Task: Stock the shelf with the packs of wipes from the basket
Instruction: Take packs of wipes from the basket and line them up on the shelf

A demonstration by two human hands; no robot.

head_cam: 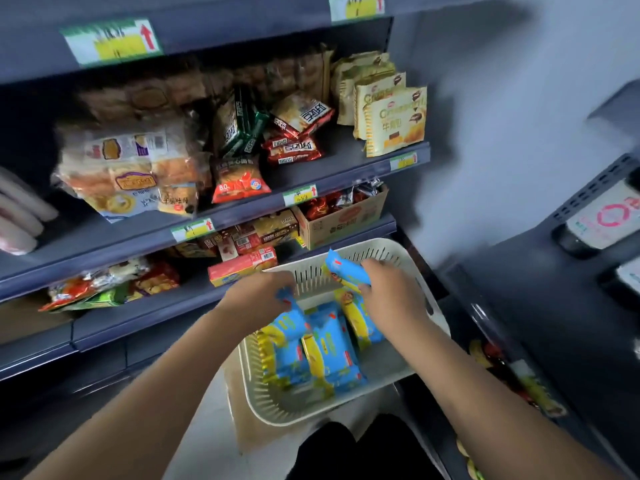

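Note:
A cream slotted basket point(374, 252) sits low in front of me and holds several blue-and-yellow packs of wipes point(329, 351). My right hand point(389, 289) grips one pack point(341, 270) and holds it lifted over the basket's far side. At the basket's left edge, my left hand point(258, 299) closes on another pack point(289, 308) that still leans among the others. The grey shelf point(221, 221) rises to the left and ahead of the basket.
The shelf levels carry bread bags point(131, 171), snack packs point(294, 133), cream croissant bags point(391, 119) and a cardboard box point(341, 220) of sweets. A red biscuit box point(242, 268) lies on the lower shelf beside the basket. Another grey rack point(571, 306) stands close on the right.

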